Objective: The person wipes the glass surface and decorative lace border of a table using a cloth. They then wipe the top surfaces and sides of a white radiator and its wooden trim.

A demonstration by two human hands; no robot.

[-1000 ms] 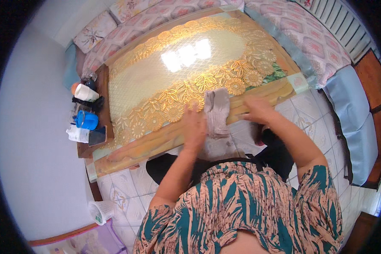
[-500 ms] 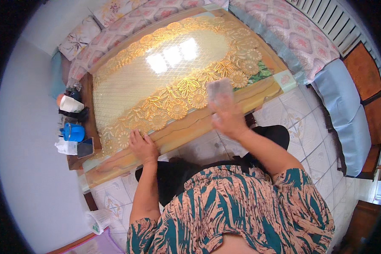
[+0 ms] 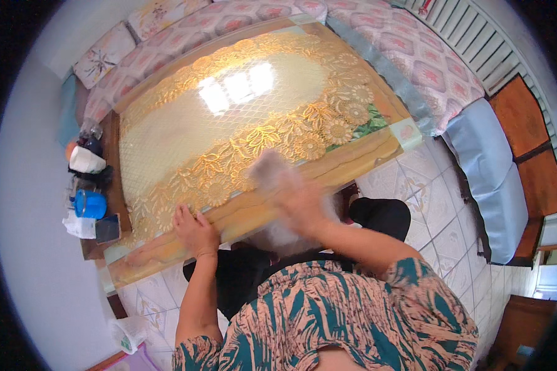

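A table with a marbled tan border stands before me. Its top is spread with a gold lace tablecloth of flower patterns, glossy with reflected window light. My right hand, blurred by motion, grips a greyish-pink folded cloth over the lace near the table's front edge. The cloth looks flat against the surface, though blur hides the contact. Resting on the front edge to the left, my left hand has its fingers stretched onto the lace and holds nothing.
At the table's left end, a wooden surface holds a white cup, a blue mug and a dark flat object. Patterned sofa seats line the far and right sides. A blue-covered seat stands at the right.
My right hand has swept the cloth leftward and nearer along the table's front edge. My left hand stays at the edge. The whole view has shifted slightly.
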